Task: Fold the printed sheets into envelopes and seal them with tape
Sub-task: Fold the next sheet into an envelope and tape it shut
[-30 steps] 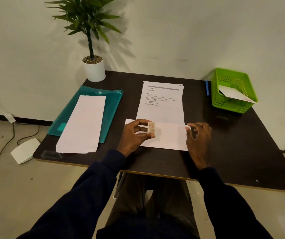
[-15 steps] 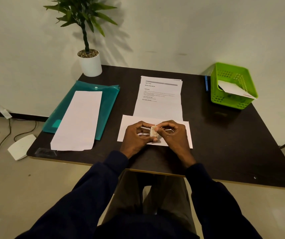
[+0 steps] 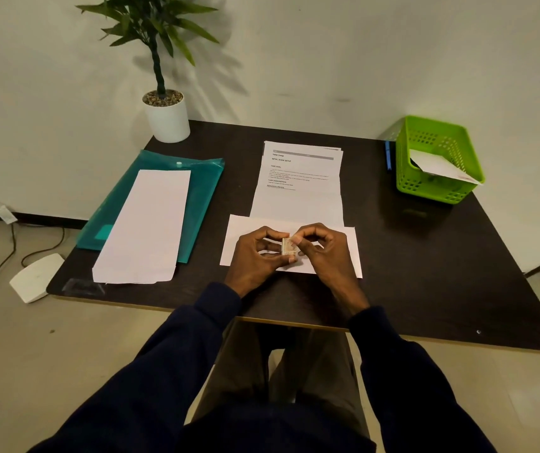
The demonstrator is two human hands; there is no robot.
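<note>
Head view: both hands work a small tape roll above the envelope.
Left hand [image 3: 255, 255] grips the tape roll [image 3: 287, 246] between thumb and curled fingers; right hand [image 3: 325, 253] pinches the roll's right side with thumb and forefinger. Directly beneath both hands, the white envelope [image 3: 348, 245] lies flat on the dark table [image 3: 425, 266]. Just beyond the hands, the printed sheet [image 3: 298, 197] meets the envelope's far edge. Left of the left hand, a blank sheet [image 3: 146, 227] lies on a teal folder [image 3: 204, 191].

One wide-angle camera, worn on the head, looked forward and down, close over the near edge of the dark table [image 3: 425, 256], toward the wall [image 3: 327, 44] beyond.
</note>
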